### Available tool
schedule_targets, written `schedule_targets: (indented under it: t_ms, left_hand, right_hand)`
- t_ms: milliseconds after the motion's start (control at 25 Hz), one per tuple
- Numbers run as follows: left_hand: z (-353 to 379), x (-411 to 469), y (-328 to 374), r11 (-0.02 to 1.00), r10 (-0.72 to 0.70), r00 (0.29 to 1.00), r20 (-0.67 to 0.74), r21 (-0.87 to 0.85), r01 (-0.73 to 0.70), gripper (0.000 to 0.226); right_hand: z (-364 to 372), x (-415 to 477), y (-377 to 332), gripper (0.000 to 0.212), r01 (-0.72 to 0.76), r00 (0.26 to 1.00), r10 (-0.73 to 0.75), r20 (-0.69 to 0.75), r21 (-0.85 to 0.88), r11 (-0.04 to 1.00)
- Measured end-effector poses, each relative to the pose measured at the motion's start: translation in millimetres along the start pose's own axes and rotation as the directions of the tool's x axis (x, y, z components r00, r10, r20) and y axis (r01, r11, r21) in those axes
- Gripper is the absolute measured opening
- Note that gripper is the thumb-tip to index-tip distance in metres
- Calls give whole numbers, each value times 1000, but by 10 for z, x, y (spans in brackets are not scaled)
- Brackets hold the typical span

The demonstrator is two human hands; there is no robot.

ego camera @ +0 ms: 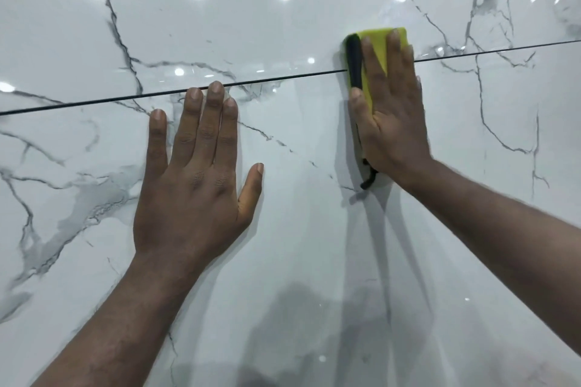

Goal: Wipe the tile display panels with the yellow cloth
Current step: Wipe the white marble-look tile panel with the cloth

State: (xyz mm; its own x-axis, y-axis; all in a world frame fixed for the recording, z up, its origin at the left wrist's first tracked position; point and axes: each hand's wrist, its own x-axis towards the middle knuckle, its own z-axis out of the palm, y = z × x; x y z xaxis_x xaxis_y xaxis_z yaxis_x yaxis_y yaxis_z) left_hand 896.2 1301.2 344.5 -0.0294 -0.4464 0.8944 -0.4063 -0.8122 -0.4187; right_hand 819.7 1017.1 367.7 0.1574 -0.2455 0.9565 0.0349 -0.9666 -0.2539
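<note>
Right hand [393, 110] presses the yellow cloth [377, 33] flat-fingered across the seam [283, 78] at two o'clock, left hand [191, 185] splayed empty on the lower panel [298, 229] at nine.

Open surface on the glossy white, grey-veined tile panels [94, 25] lies above and to the right of the folded yellow cloth with a black edge [375, 33], and across the upper panel to its left. On the lower panel the left hand [191, 185], flat with fingertips at the thin dark joint line [283, 78], stands in the path leftwards from the right hand [393, 116]; a bare strip of tile parts them
</note>
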Motion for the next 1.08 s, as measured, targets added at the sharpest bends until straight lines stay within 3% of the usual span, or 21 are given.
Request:
schedule_targets:
  t_ms: [80,240,320,440,480,600,680,720,760,840,920,1000,1080]
  left_hand:
    - [6,-10,8,1000,2,1000,0,-4,-2,79]
    - [11,-15,9,999,6,1000,-6,-36,-6,80]
    - [17,-24,-1,1000,6,1000,-7,-30,-7,79]
    - [3,-16,26,999,3,1000,1,-32,-3,80]
    - [-1,-19,28,1000,6,1000,5,-30,-5,80]
    - [-29,-9,24,1000,16,1000,12,-22,-15,81]
    - [-53,3,58,999,-15,1000,11,-29,15,83]
    - [-56,46,107,999,-12,1000,7,-30,12,84]
    - [-71,121,180,1000,12,1000,1,-23,-12,84]
    - [-96,347,339,996,89,996,-19,1,-89,83]
    - [-55,619,533,996,88,996,-30,-15,-88,82]
    - [39,826,727,998,50,998,-34,-35,-51,81]
    - [141,927,930,998,44,998,-33,-39,-46,79]
  right_hand:
    - [54,-133,-217,62,57,998,-57,18,-14,998]
    - [118,-1007,-23,61,366,926,-344,155,-148,919]
    - [70,-799,201,62,259,963,-244,116,-140,956]
    - [-10,-67,124,64,-67,998,67,-10,-8,998]
    - [-1,35,3,64,-76,997,76,-4,5,997]
    - [70,-364,-207,62,199,977,-192,91,-69,978]
    - [59,-798,51,60,428,899,-410,154,-114,897]
    - [33,-792,273,60,459,887,-442,137,-151,875]
    - [2,-658,463,61,413,910,-401,105,-154,898]
    - [-63,-188,636,64,125,992,-123,33,-65,990]
    - [-128,158,601,64,-35,999,34,29,17,999]
    - [-103,56,627,63,125,990,-124,63,-26,992]
    - [-100,-320,885,62,383,919,-371,132,-86,920]
